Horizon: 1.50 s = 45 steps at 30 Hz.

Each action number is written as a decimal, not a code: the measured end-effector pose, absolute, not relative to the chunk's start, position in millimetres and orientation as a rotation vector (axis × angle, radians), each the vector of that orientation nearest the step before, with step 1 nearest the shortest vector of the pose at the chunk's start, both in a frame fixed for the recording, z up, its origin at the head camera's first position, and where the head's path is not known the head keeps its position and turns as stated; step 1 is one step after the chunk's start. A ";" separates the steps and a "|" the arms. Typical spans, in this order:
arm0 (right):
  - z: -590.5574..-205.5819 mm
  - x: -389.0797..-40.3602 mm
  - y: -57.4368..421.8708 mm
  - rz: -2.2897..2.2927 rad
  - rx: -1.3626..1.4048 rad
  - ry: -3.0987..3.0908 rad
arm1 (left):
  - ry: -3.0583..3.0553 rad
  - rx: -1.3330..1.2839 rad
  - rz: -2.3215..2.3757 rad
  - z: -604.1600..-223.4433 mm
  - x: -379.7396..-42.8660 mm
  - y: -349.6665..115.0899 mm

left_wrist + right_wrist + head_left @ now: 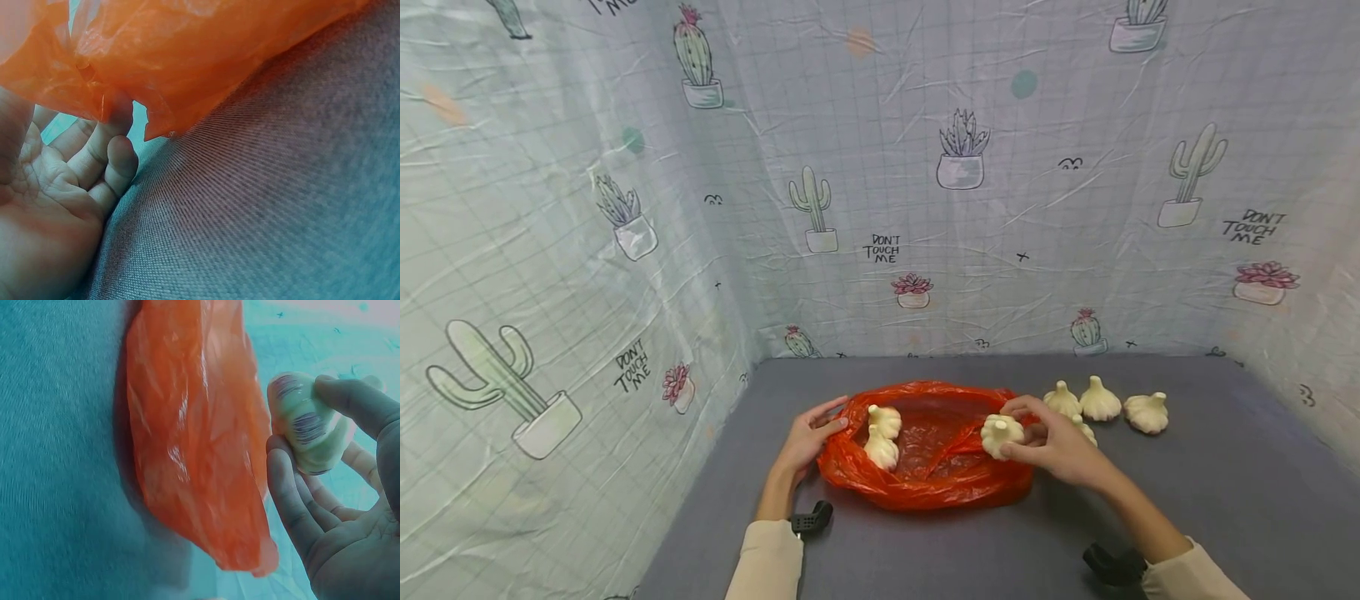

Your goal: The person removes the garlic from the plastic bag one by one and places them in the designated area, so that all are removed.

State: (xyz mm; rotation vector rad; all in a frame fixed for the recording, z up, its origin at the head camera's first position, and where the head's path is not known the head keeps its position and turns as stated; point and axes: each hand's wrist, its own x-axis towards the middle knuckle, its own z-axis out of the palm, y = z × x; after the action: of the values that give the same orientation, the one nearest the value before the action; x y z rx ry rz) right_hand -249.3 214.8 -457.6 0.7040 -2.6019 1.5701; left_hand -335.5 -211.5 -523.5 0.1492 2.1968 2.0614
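Observation:
An orange-red plastic bag (917,496) lies with its mouth spread wide on the grey table. At its left rim, my left hand (808,435) pinches the plastic, thumb on the inner side and fingers outside. In the left wrist view the bag's edge (125,75) covers part of those fingertips. Two garlic bulbs (882,450) sit inside the bag near that hand. Over the right side of the opening, my right hand (1063,443) holds another garlic bulb (1002,435) between thumb and fingers. Purple streaks show on this bulb (306,425) in the right wrist view.
Several more garlic bulbs (1100,400) rest on the table (925,550) beyond and right of my right hand, one (1146,412) slightly apart. A cactus-printed sheet (865,317) hangs behind the table and along its sides.

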 end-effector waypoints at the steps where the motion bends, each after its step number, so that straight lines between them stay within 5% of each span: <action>1: -457.3 -249.1 217.0 1.563 0.702 -2.600 | 2.200 0.153 2.058 -523.6 -335.5 -211.3; 45: -426.6 -237.1 305.8 1.436 0.292 -2.673 | 2.194 0.163 2.050 -524.1 -336.0 -211.1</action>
State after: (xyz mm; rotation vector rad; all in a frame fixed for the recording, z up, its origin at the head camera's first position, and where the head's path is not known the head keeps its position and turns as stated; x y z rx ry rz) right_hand -237.1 305.8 -426.6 0.2924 -2.6725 1.4358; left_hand -336.0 -211.1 -524.1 0.1627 2.1941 2.0502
